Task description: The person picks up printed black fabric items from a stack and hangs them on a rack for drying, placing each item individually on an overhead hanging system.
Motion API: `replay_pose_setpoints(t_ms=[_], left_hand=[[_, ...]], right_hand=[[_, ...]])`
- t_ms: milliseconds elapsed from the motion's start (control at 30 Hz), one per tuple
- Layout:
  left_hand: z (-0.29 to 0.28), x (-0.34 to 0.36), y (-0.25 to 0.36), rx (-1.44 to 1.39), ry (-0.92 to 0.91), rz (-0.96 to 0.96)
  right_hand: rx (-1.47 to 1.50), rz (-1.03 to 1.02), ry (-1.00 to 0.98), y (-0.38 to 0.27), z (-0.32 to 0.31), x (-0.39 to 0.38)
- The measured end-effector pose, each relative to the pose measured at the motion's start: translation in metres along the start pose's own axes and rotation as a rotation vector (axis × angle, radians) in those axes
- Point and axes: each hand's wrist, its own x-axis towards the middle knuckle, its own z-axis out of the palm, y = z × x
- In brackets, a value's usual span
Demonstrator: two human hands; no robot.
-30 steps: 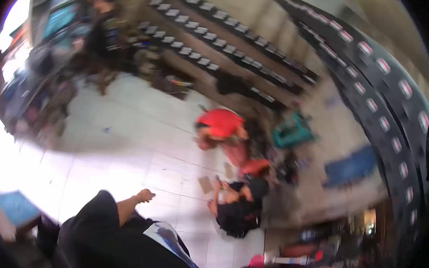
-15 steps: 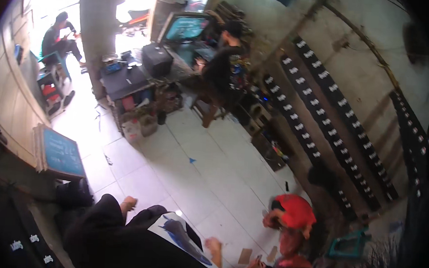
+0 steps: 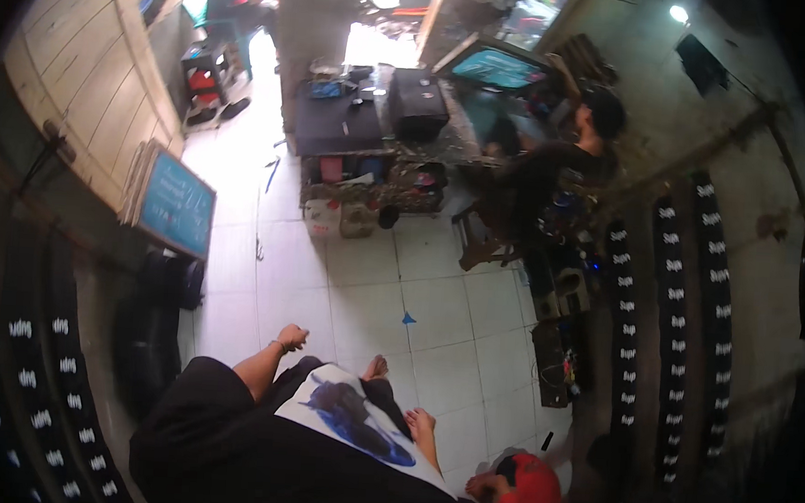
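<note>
My left hand [image 3: 293, 337] hangs in front of my left side with its fingers loosely curled and nothing visible in them. My right hand [image 3: 421, 425] is held low by my right side, its fingers slightly apart and holding nothing I can see. Between the two arms is my black shirt [image 3: 225, 443] with a white printed panel [image 3: 305, 406] showing a dark blue figure. One bare foot [image 3: 376, 368] shows on the tiled floor [image 3: 353, 308] beyond the panel. Neither hand touches any object.
A person in red [image 3: 535, 495] crouches at lower right. Ahead, another person [image 3: 555, 164] grips a raised printing frame [image 3: 501, 70] at a workbench [image 3: 341, 132]. Stacked frames [image 3: 177, 203] lean at left. Long black printed strips [image 3: 672, 296] line the right side; others [image 3: 23, 348] lie left.
My view has swung to the right and levelled, so the bench and strips sit differently. The left strips show more. The worker's arm is now raised to the printing frame.
</note>
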Motion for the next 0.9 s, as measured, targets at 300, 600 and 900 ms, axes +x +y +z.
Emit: replay_pose_setpoints(t_ms=[300, 600, 900], left_hand=[[0.076, -0.033, -0.015, -0.421, 0.201, -0.296], [0.116, 0.021, -0.018, 0.184, 0.202, -0.015], [0.124, 0.102, 0.082, -0.408, 0.197, -0.373]], right_hand=[[-0.581, -0.115, -0.123, -0.195, -0.012, 0.084], [-0.428, -0.198, -0.127, -0.346, 0.084, 0.158], [-1.059, -0.248, -0.487, -0.328, 0.241, 0.116]])
